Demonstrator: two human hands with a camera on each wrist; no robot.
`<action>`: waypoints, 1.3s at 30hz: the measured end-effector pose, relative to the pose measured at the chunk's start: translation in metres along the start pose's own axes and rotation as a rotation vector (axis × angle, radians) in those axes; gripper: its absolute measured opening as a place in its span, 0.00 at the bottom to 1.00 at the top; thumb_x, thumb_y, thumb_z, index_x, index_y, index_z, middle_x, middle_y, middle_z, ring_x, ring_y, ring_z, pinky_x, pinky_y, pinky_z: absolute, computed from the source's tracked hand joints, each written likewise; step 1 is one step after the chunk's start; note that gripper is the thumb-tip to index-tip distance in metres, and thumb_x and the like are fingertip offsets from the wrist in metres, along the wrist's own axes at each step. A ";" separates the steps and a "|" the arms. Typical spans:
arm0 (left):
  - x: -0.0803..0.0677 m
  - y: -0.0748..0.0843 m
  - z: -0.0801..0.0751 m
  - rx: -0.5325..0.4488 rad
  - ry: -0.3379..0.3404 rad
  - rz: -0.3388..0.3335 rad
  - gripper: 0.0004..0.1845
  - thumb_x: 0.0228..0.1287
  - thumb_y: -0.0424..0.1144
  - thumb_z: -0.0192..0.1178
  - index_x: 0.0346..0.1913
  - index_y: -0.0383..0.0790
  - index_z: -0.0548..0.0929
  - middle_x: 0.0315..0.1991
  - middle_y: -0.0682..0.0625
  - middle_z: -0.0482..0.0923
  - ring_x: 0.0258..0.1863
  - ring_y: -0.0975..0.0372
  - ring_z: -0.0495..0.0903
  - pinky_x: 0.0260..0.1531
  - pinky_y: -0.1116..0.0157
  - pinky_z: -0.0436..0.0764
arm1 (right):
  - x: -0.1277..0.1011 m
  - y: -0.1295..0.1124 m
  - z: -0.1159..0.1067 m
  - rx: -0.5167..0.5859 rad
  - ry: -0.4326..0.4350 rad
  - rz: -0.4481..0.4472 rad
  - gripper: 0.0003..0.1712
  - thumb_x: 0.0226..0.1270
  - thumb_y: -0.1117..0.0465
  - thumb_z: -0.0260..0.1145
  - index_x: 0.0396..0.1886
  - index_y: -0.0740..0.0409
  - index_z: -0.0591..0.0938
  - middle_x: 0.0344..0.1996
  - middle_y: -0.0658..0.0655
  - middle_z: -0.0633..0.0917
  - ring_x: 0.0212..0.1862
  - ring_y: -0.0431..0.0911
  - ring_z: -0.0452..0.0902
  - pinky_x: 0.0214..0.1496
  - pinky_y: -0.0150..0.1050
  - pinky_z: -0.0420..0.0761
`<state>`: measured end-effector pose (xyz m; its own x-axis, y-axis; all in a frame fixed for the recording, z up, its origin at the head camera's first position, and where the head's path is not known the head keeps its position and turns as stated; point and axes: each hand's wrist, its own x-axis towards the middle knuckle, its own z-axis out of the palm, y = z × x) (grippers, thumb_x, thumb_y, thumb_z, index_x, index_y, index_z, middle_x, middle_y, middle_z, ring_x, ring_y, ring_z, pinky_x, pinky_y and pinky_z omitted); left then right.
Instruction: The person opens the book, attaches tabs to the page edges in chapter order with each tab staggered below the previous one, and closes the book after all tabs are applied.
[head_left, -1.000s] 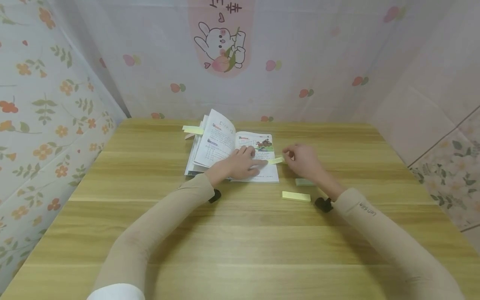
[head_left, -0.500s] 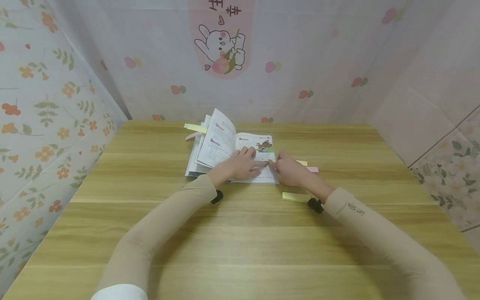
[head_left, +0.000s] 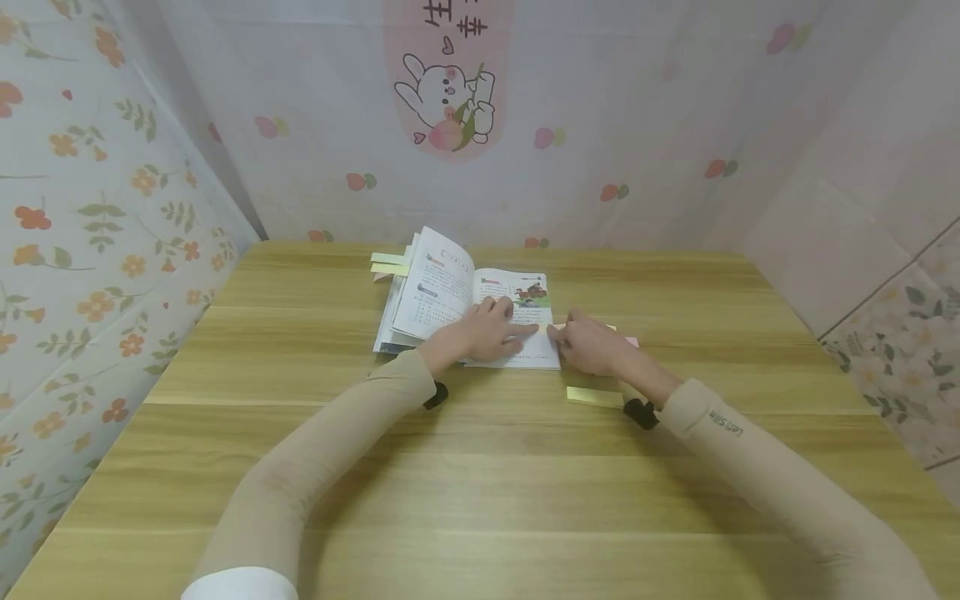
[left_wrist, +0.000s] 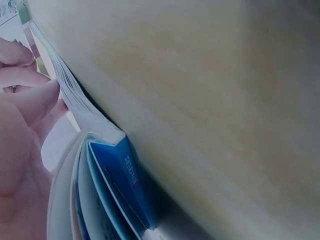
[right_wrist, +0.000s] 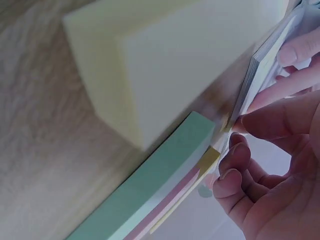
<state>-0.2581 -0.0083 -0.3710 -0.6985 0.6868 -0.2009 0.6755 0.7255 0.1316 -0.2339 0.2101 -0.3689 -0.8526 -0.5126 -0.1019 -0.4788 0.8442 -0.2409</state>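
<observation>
An open book [head_left: 438,296] lies on the table, its left pages lifted. Across the right page rests my left hand [head_left: 491,330], index finger extended to the right and touching the paper near the outer edge. At that edge my right hand [head_left: 592,346] pinches a yellow sticky tab [right_wrist: 225,126] between thumb and curled fingers; only a sliver of it shows in the right wrist view. In the left wrist view, the left hand [left_wrist: 25,115] lies over the pages beside the book's blue spine [left_wrist: 122,162]. Yellow and pale green tabs [head_left: 390,269] jut from the left pages.
A yellow sticky-note pad [head_left: 595,397] lies in front of the right hand. Beyond it, a green pad [right_wrist: 160,170], a pink pad [right_wrist: 165,202] and another yellow pad [right_wrist: 207,161] lie close together, partly behind that hand. A printed curtain [head_left: 637,100] hangs behind the table.
My right hand has moved left to the page edge, bringing the yellow tab down beside the left index finger, then shifted slightly right. The left hand stays on the page.
</observation>
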 end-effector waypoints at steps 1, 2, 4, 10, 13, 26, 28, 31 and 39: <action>0.000 0.000 0.000 0.002 0.001 0.000 0.27 0.81 0.52 0.43 0.79 0.62 0.59 0.72 0.37 0.55 0.58 0.49 0.62 0.53 0.57 0.68 | 0.000 0.000 0.000 0.004 -0.001 0.002 0.19 0.79 0.65 0.52 0.57 0.70 0.83 0.35 0.63 0.73 0.31 0.50 0.68 0.31 0.40 0.72; 0.000 -0.001 0.001 0.005 0.000 -0.001 0.27 0.81 0.52 0.43 0.79 0.62 0.59 0.72 0.37 0.55 0.57 0.50 0.62 0.53 0.57 0.68 | 0.000 0.001 -0.001 0.009 -0.003 -0.002 0.19 0.78 0.65 0.52 0.57 0.71 0.83 0.35 0.63 0.73 0.31 0.50 0.68 0.31 0.39 0.72; 0.000 -0.002 0.001 0.008 -0.001 -0.002 0.27 0.81 0.53 0.42 0.79 0.63 0.58 0.72 0.38 0.56 0.56 0.50 0.62 0.51 0.58 0.68 | -0.001 0.001 0.000 0.014 -0.006 -0.001 0.19 0.78 0.66 0.52 0.57 0.71 0.83 0.35 0.63 0.73 0.32 0.50 0.68 0.31 0.39 0.73; 0.000 -0.002 0.001 -0.012 -0.002 0.005 0.27 0.81 0.53 0.42 0.79 0.62 0.58 0.70 0.39 0.57 0.55 0.50 0.62 0.49 0.59 0.67 | -0.001 0.003 -0.001 0.031 -0.012 0.017 0.20 0.76 0.67 0.52 0.61 0.69 0.80 0.34 0.63 0.73 0.33 0.50 0.67 0.31 0.40 0.73; 0.000 -0.004 0.001 -0.039 0.004 0.009 0.27 0.81 0.52 0.43 0.79 0.61 0.60 0.70 0.40 0.57 0.56 0.50 0.61 0.51 0.59 0.67 | 0.000 0.005 -0.002 0.039 -0.019 0.015 0.21 0.75 0.68 0.53 0.63 0.69 0.78 0.34 0.63 0.75 0.33 0.50 0.67 0.31 0.40 0.71; -0.006 -0.014 -0.002 -0.185 0.081 0.014 0.29 0.77 0.47 0.53 0.76 0.44 0.66 0.66 0.40 0.62 0.60 0.51 0.62 0.60 0.55 0.66 | -0.002 0.005 -0.010 0.092 -0.020 -0.029 0.21 0.70 0.70 0.55 0.61 0.72 0.79 0.44 0.70 0.81 0.36 0.50 0.67 0.35 0.39 0.71; -0.008 -0.015 -0.003 -0.184 0.110 0.010 0.29 0.77 0.46 0.53 0.76 0.42 0.66 0.64 0.39 0.64 0.59 0.51 0.63 0.60 0.55 0.65 | -0.002 0.003 -0.010 0.085 -0.008 -0.038 0.20 0.71 0.70 0.56 0.58 0.70 0.82 0.40 0.67 0.79 0.38 0.51 0.69 0.36 0.41 0.72; -0.012 -0.017 -0.003 -0.187 0.162 0.001 0.27 0.77 0.45 0.53 0.74 0.41 0.68 0.62 0.38 0.66 0.57 0.51 0.64 0.59 0.55 0.66 | -0.002 0.001 -0.010 0.087 0.024 -0.054 0.19 0.71 0.69 0.57 0.58 0.70 0.82 0.39 0.66 0.79 0.38 0.52 0.69 0.37 0.42 0.72; -0.026 -0.026 -0.005 -0.198 0.353 -0.012 0.22 0.76 0.41 0.55 0.68 0.38 0.74 0.59 0.38 0.69 0.56 0.49 0.67 0.57 0.53 0.68 | 0.000 -0.004 -0.011 0.131 0.121 -0.081 0.23 0.69 0.70 0.60 0.63 0.68 0.79 0.44 0.69 0.80 0.37 0.52 0.75 0.37 0.42 0.80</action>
<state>-0.2583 -0.0452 -0.3645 -0.7677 0.6258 0.1375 0.6321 0.7046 0.3225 -0.2339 0.2084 -0.3570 -0.8352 -0.5487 0.0375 -0.5220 0.7693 -0.3683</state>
